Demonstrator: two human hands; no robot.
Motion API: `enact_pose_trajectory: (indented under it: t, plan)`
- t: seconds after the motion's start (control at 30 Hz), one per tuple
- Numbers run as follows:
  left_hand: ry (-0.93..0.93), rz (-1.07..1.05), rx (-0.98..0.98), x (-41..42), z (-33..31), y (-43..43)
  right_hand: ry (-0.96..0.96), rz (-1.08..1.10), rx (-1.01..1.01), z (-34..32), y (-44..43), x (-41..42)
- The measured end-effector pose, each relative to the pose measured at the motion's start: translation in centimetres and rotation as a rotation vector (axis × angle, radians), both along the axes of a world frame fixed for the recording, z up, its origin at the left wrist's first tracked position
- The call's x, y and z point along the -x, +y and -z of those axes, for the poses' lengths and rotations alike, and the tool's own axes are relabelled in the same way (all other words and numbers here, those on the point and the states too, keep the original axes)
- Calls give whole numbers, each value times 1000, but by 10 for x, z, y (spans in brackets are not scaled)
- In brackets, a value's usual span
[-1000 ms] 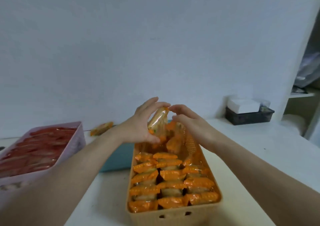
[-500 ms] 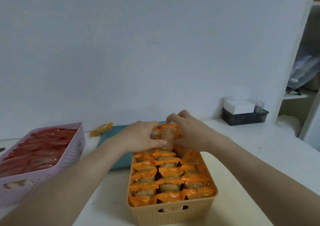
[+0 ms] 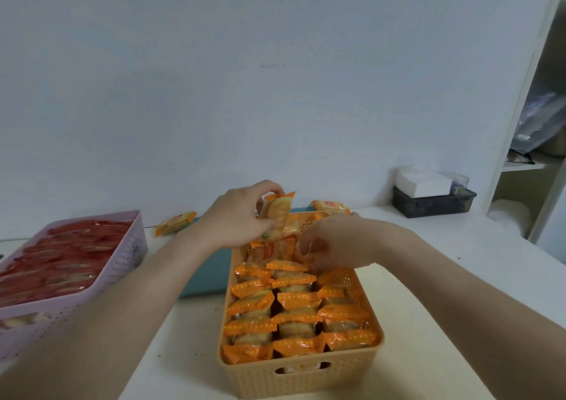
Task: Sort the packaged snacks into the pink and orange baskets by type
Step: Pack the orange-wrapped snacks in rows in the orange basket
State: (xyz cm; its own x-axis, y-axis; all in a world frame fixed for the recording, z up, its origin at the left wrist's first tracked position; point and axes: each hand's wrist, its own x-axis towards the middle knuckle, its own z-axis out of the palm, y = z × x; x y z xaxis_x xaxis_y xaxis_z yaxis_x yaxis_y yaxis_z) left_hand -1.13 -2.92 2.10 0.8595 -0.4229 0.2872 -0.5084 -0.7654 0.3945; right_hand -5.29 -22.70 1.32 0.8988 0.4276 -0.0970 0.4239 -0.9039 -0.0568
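Packet (image 3: 277, 215) now higher, in left grip (image 3: 237, 217)

Glossy plastic film is seen on the orange snack packets (image 3: 294, 320) (crimped ends); matt woven-textured plastic forms the orange basket (image 3: 343, 372).

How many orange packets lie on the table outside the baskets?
2: one packet right of the pink basket, another packet behind the orange basket; more may be hidden.
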Motion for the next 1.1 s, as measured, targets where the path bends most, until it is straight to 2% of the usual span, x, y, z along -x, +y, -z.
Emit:
enact_pose_trajectory:
  t: [0.13, 0.3, 0.43, 0.57, 0.7, 0.87, 1.0, 1.1]
  plan:
    - [5, 17, -44, 3, -1, 16, -98, 23, 3, 3, 2, -7]
    - [16, 17, -47, 2, 3, 31, -14, 45, 19, 0, 5, -8]
    - [32, 10, 17, 5, 6, 34, -217, 141, -133, -3, 19, -27]
    - [58, 19, -53, 6, 5, 33, -109, 171, 9, 7, 42, -42]
    - [94, 37, -134, 7, 5, 31, -152, 169, -11, 15, 51, -49]
    - [170, 111, -249, 9, -1, 32, -174, 170, -188, 21, 50, -51]
    - [174, 154, -428, 9, 5, 29, -230, 130, -381, 13, 45, -48]
    - [197, 196, -388, 8, 15, 27, -239, 31, -437, 10, 48, -46]
